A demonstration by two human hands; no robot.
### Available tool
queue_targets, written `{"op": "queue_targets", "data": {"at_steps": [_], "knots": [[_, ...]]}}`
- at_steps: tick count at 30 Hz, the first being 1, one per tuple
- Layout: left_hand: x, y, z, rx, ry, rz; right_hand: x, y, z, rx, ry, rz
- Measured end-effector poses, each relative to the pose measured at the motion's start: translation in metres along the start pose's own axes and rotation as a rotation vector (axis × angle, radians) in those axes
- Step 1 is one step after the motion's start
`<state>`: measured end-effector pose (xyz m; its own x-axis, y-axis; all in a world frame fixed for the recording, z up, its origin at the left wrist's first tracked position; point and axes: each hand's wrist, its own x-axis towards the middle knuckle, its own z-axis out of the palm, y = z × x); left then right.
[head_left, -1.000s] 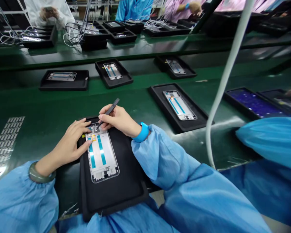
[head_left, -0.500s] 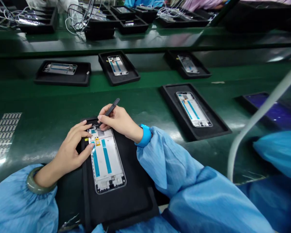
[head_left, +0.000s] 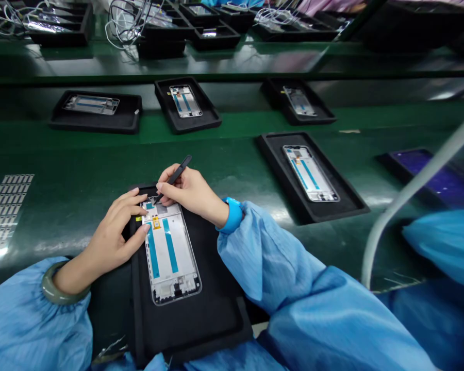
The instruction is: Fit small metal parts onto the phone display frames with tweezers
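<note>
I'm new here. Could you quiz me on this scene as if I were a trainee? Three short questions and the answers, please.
1. True or false: the person's right hand holds a slim dark tool.

2. What colour are the two long strips on the phone frame nearest the hands?
A) red
B) blue
C) purple

3. Fill in the gap: that frame lies on a black ____.

Key:
1. True
2. B
3. tray
</note>
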<state>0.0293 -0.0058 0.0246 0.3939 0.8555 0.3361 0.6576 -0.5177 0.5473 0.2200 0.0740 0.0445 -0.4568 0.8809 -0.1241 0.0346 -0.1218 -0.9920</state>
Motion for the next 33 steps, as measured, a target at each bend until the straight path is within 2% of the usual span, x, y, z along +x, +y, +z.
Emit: {"op": "queue_targets", "data": {"at_steps": [9, 12, 16, 24, 26, 28, 33], "knots": [[0.001, 0.0, 0.0, 0.003, -0.005, 0.009, -0.002, 0.002, 0.0, -0.114, 0.006, -0.045], [0.0, -0.001, 0.0, -0.003, 0.0, 0.011, -0.006, 0.0, -0.001, -0.304, 0.009, -0.152], [0.0, -0.002, 0.0, -0.01, -0.006, 0.008, -0.015, -0.004, -0.001, -0.561, 0.029, -0.371], [0.0, -0.003, 0.001, -0.017, 0.0, 0.024, -0.027, 0.003, 0.002, -0.751, 0.011, -0.586], [0.001, -0.003, 0.001, -0.011, -0.006, 0.03, -0.027, 0.003, 0.001, -0.738, 0.027, -0.567], [0.001, -0.003, 0.0, 0.013, -0.02, 0.041, -0.024, 0.002, -0.001, -0.65, 0.077, -0.473], [0.004, -0.002, -0.002, 0.164, -0.098, 0.085, -0.014, 0.004, -0.005, -0.168, 0.197, -0.211]]}}
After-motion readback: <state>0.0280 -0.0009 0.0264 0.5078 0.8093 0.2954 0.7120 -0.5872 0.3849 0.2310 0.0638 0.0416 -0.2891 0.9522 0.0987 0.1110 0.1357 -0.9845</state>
